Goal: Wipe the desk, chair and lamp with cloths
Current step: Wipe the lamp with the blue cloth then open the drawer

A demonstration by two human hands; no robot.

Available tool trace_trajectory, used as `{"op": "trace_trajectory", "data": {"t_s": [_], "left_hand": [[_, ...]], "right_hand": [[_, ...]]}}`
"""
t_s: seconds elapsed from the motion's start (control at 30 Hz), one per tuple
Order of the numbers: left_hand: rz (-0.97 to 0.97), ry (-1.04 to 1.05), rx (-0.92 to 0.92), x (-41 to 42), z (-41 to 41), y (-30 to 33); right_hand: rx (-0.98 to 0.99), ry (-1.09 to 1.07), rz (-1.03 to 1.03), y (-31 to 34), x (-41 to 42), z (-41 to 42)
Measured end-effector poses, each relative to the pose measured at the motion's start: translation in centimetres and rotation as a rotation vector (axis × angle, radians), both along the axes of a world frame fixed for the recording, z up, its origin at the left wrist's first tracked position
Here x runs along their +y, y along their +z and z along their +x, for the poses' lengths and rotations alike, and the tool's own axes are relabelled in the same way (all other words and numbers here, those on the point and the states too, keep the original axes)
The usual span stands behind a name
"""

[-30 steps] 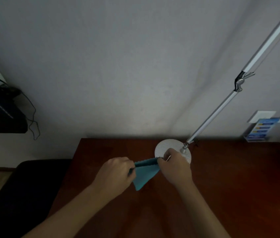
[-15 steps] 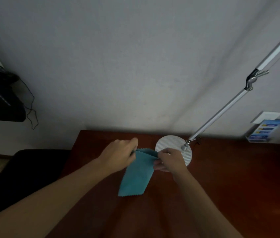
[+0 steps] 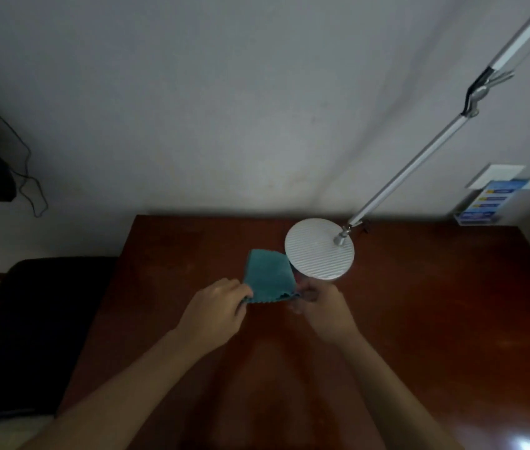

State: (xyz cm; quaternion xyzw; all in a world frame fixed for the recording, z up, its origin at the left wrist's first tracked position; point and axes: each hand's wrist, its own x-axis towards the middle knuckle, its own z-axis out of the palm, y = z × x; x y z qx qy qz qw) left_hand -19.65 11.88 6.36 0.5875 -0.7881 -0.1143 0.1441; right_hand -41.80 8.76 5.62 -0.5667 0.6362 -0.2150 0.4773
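cloth on desk, left of lamp base

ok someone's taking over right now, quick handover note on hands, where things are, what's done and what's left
Left hand: pinching the near left corner of the teal cloth.
Right hand: pinching its near right corner.
The cloth is spread over the desk, its far edge beside the lamp base, at the desk's back edge.
The chair is left of the desk.
Done: can't tell what's been wiped.
Left: nothing visibly finished, so check desk, chair and lamp.
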Motion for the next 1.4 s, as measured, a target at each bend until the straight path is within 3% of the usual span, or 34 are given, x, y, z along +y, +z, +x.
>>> {"op": "trace_trajectory", "data": {"t_s": [0.17,0.33,0.7,0.9,1.0,1.07,1.17,1.4], "left_hand": [[0.261,-0.006,0.115,5.9,-2.9,-7.1],[0.334,0.112,0.163,7.2,-3.0,-9.6],[0.321,0.418,0.325,-1.4,-2.6,-8.6],[0.628,0.629,0.218,0.0,-2.9,-11.3],[0.802,0.691,0.219,3.1,-3.5,-12.8],[0.860,0.792,0.377,4.2,-3.9,-13.5],[0.952,0.967,0.770,4.8,-5.0,-13.0],[1.022,1.014,0.817,5.9,-6.0,-11.8]], "right_hand": [[0.145,0.073,0.243,-6.7,5.8,-3.0],[0.280,0.123,0.275,-8.8,7.5,-3.7],[0.074,-0.096,0.107,-7.5,-0.5,-0.9],[0.201,-0.088,0.316,-9.9,0.4,-2.1],[0.136,-0.162,0.463,-12.0,3.2,-2.9],[-0.008,-0.246,0.550,-12.7,4.2,-2.9],[-0.137,-0.284,0.674,-12.9,5.0,-2.5],[-0.031,-0.260,0.621,-13.1,5.1,-0.9]]}}
